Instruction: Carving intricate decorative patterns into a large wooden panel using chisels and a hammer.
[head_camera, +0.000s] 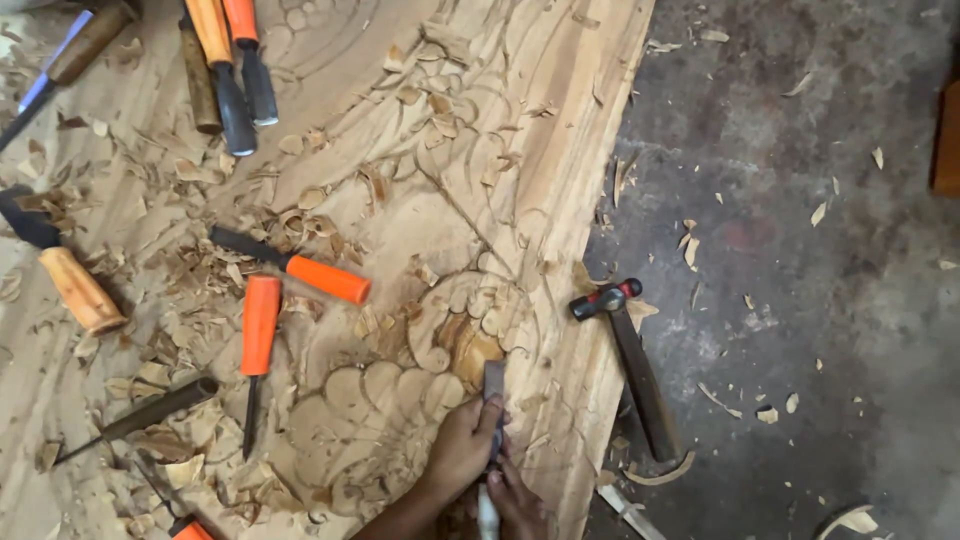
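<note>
Starting at the left of my view, loose tools lie across the carved wooden panel: a wooden-handled chisel, two orange-handled chisels and a dark gouge, all well apart from my hands and lying among shavings.

Moving toward the middle, my left hand is closed around the shaft of the flat chisel, fingers wrapped just below the blade. The chisel's long axis runs nearly straight up the frame, away from me, with its metal tip resting on the panel at the lower edge of the carved round scroll. So the cutting edge lies directly ahead of the grip, touching the wood.

Just to the right and lower, my right hand grips the same chisel farther down, near its pale handle end at the bottom edge of the frame. Both hands are clenched on it; the left is nearer the tip.

Further right, off the panel's edge, a hammer lies on the grey floor, untouched, near my right hand.
</note>
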